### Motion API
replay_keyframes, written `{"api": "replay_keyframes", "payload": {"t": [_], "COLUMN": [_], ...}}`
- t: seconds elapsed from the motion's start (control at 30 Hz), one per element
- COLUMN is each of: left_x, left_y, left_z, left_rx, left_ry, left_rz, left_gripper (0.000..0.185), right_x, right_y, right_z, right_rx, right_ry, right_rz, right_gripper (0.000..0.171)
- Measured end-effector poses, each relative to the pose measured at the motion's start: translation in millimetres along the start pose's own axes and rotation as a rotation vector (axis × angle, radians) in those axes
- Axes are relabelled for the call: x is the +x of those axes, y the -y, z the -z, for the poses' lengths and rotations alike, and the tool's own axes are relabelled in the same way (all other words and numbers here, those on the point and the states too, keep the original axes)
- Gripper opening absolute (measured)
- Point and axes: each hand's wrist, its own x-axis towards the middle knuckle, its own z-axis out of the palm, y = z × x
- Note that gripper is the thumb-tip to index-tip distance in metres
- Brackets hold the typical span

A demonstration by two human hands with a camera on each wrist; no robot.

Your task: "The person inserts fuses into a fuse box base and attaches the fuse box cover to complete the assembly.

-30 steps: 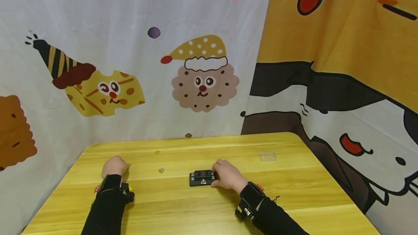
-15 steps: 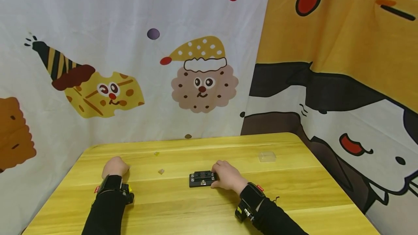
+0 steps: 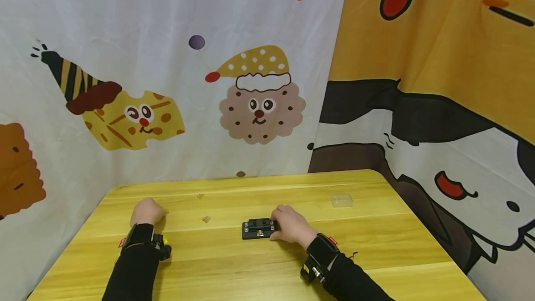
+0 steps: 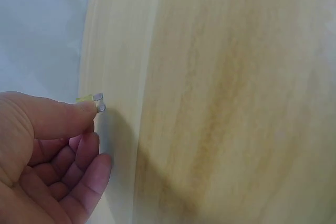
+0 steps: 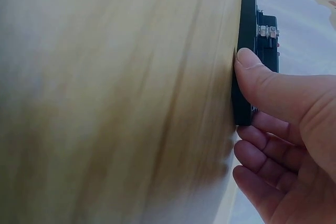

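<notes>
My left hand [image 3: 147,211] is over the left side of the table. In the left wrist view its thumb and finger pinch a small yellow blade fuse [image 4: 85,99], whose two metal prongs stick out past the fingertips. My right hand [image 3: 292,223] grips the right end of a black fuse block [image 3: 256,229] that lies on the table. The right wrist view has the thumb against the side of its base, with a bolt and nuts [image 5: 269,32] showing above it. The right hand covers that end of the block.
Two small pieces lie between the hands: a yellowish one [image 3: 200,196] farther back and a brownish one [image 3: 206,219] nearer. A clear plastic box [image 3: 342,200] is at the back right of the wooden table [image 3: 234,273]. Printed curtains [image 3: 167,161] hang behind.
</notes>
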Motion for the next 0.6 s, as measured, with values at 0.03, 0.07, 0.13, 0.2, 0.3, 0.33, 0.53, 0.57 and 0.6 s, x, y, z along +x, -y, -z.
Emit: {"api": "replay_keyframes", "payload": {"t": [0.03, 0.07, 0.13, 0.2, 0.3, 0.33, 0.53, 0.57, 0.6], "left_x": [0.4, 0.6, 0.4, -0.2, -1.3, -1.6, -3.9, -4.1, -4.4], "left_y": [-0.3, -0.2, -0.1, -0.7, -4.2, -6.0, -19.7, -21.6, -23.7], "left_z": [0.0, 0.1, 0.3, 0.8, 2.7, 3.7, 7.6, 6.6, 5.9], "left_rx": [-0.005, -0.007, -0.01, -0.018, -0.027, -0.028, -0.04, -0.046, -0.051], "left_ry": [-0.006, -0.011, -0.022, -0.033, -0.05, -0.057, -0.094, -0.1, -0.106], "left_rz": [0.0, -0.007, -0.026, -0.044, -0.075, -0.086, -0.176, -0.191, -0.206], "left_gripper": [0.034, 0.031, 0.025, 0.024, 0.028, 0.028, 0.015, 0.014, 0.014], "right_x": [0.1, 0.1, 0.2, 0.2, -0.5, -0.7, -1.3, -1.1, -0.8], "right_y": [-0.1, -0.2, -0.1, -0.3, -0.5, -0.7, -0.6, -0.5, -0.3], "right_z": [0.2, 0.2, 0.3, -0.2, -0.8, -1.0, -1.0, -0.7, -0.4], "right_rx": [0.001, 0.001, 0.003, 0.004, -0.001, -0.003, 0.004, 0.005, 0.004], "right_ry": [-0.001, 0.0, 0.003, 0.004, 0.003, 0.002, 0.001, 0.001, 0.0], "right_rz": [-0.001, -0.003, -0.006, -0.006, -0.004, -0.003, 0.002, 0.002, 0.003], "right_gripper": [0.045, 0.045, 0.045, 0.045, 0.044, 0.044, 0.044, 0.044, 0.044]}}
